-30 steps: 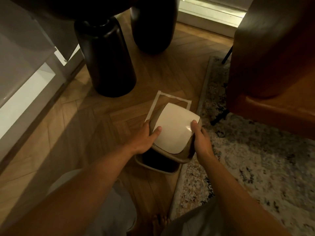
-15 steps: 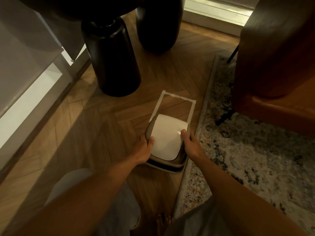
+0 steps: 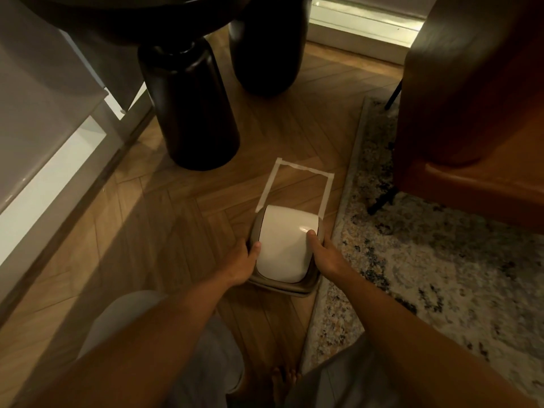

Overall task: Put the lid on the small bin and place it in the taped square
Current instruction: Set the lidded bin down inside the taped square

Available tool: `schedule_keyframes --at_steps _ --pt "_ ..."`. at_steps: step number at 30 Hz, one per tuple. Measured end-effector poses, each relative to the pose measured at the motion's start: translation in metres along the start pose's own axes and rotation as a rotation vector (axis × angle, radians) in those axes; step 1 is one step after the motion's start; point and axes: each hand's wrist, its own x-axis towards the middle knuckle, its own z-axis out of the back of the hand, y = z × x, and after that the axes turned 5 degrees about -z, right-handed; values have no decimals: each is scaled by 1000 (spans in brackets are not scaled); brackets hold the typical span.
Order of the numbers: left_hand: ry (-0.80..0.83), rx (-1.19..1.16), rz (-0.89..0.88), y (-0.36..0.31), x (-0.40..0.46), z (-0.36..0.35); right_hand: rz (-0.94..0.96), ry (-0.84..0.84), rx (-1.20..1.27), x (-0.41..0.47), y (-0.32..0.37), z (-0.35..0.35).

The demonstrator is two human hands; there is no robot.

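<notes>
The small bin (image 3: 297, 288) stands on the wood floor, showing only as a thin tan rim under its lid. The lid (image 3: 285, 245), white and domed with a tan frame, sits down on the bin. My left hand (image 3: 241, 262) grips the lid's left side, thumb on the white dome. My right hand (image 3: 323, 254) grips its right side, thumb on top. The taped square (image 3: 295, 167) of white tape lies just beyond the bin; the lid's far edge covers the square's near side.
Two black rounded table legs (image 3: 191, 113) stand beyond the square at left and centre. A patterned rug (image 3: 426, 260) runs along the right, with an orange-brown armchair (image 3: 471, 113) on it. A pale cabinet (image 3: 44, 142) lines the left. My bare foot (image 3: 284, 381) is near the bottom.
The lid was held tilted above the open bin, then came down onto it. Both hands kept their hold on the lid's sides and the dark opening is no longer visible.
</notes>
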Motion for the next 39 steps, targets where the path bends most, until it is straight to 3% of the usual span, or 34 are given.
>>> schedule_keyframes --at_steps 10,28,33,37,39 --pt "128 44 57 -5 -1 16 8 49 -55 -13 -13 2" --pt "206 85 98 -13 5 32 -7 125 -150 -8 -24 11" --pt "115 116 -136 -16 -2 28 215 46 -170 -17 -21 16" --pt "190 261 -402 -16 -11 26 276 118 -521 -32 -24 15" --pt "232 380 -427 -11 -11 23 289 126 -698 -37 -31 11"
